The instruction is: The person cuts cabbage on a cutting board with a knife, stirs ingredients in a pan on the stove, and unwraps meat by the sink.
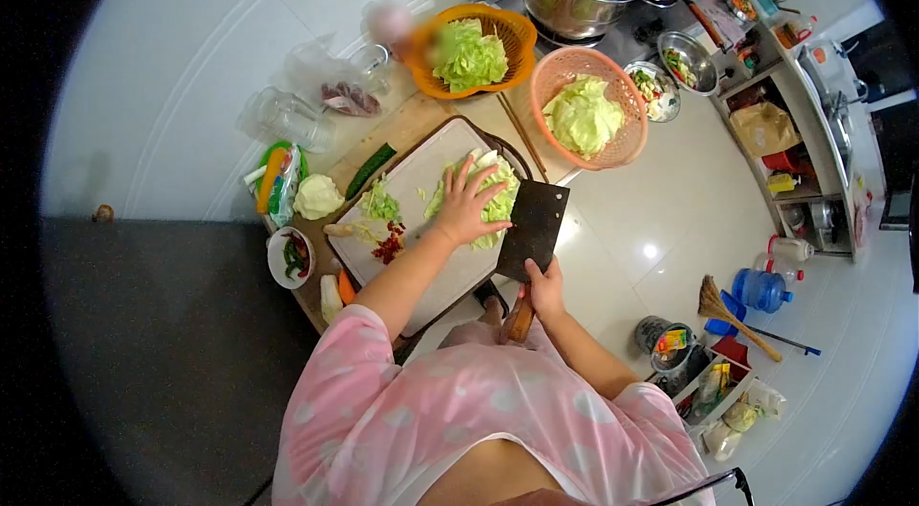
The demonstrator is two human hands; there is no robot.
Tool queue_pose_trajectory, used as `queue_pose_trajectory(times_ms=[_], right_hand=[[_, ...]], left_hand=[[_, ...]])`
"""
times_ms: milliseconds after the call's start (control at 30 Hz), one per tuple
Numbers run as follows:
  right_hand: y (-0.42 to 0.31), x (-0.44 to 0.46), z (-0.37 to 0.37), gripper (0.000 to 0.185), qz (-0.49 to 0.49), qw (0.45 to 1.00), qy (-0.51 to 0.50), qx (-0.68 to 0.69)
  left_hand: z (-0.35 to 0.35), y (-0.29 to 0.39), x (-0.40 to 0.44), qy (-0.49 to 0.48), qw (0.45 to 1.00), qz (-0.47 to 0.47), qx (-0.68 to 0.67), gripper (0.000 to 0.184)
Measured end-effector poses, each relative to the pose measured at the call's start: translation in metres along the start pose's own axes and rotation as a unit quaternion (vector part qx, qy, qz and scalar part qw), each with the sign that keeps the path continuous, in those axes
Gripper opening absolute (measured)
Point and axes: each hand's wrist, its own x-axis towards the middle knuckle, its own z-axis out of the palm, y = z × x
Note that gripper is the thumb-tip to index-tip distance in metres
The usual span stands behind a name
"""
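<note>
My left hand (466, 209) lies with spread fingers on a pile of pale green cabbage leaves (498, 202) at the right side of the white cutting board (431, 282). A cleaver (534, 226) with a dark, wide blade is in my right hand (546, 291), whose fingers wrap round its wooden handle. The blade stands right beside the leaves, at the board's right edge. Chopped red chili (390, 244) and shredded green pieces (381, 202) lie on the board's left part. Where the blade's edge meets the leaves is hard to make out.
Beyond the board are an orange basket (525, 39) and a pink colander (637, 128), both holding leaves. A cucumber (370, 171), a round pale vegetable (318, 197) and a white bowl (277, 259) of peppers sit at the left. A steel pot (582, 10) stands at the back.
</note>
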Motion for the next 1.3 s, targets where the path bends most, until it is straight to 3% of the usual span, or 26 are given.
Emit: queue_pose_trajectory(times_ms=[200,267,433,567,767,967,1133,1300], right_hand=[[0.002,0.006,0.018,0.025,0.015,0.999,-0.023,-0.037],[0.012,0.016,0.032,0.026,-0.002,0.999,-0.042,0.009],[0.003,0.026,0.063,0.037,0.003,0.999,-0.040,-0.030],[-0.001,0.035,0.078,0.032,-0.094,0.988,-0.052,-0.107],[-0.036,0.034,0.088,0.033,-0.048,0.984,-0.086,-0.146],[-0.045,0.043,0.085,0.033,-0.075,0.976,-0.118,-0.166],[-0.108,0.030,0.101,0.033,-0.053,0.972,-0.151,-0.171],[-0.185,0.069,0.123,0.034,-0.085,0.965,-0.189,-0.160]], left_hand=[[0.000,0.001,0.001,-0.012,0.999,-0.022,-0.025,0.073],[-0.001,0.001,0.001,0.007,0.999,-0.025,-0.037,0.072],[0.003,-0.002,0.002,0.083,0.993,-0.029,-0.079,0.068],[0.012,-0.004,0.006,0.164,0.976,-0.051,-0.136,0.061],[0.006,-0.005,0.010,0.193,0.940,-0.120,-0.255,0.054],[-0.002,0.000,0.013,0.243,0.913,-0.152,-0.289,0.054],[-0.032,0.006,0.037,0.260,0.903,-0.184,-0.287,0.054],[-0.091,-0.012,0.115,0.302,0.904,-0.142,-0.268,0.055]])
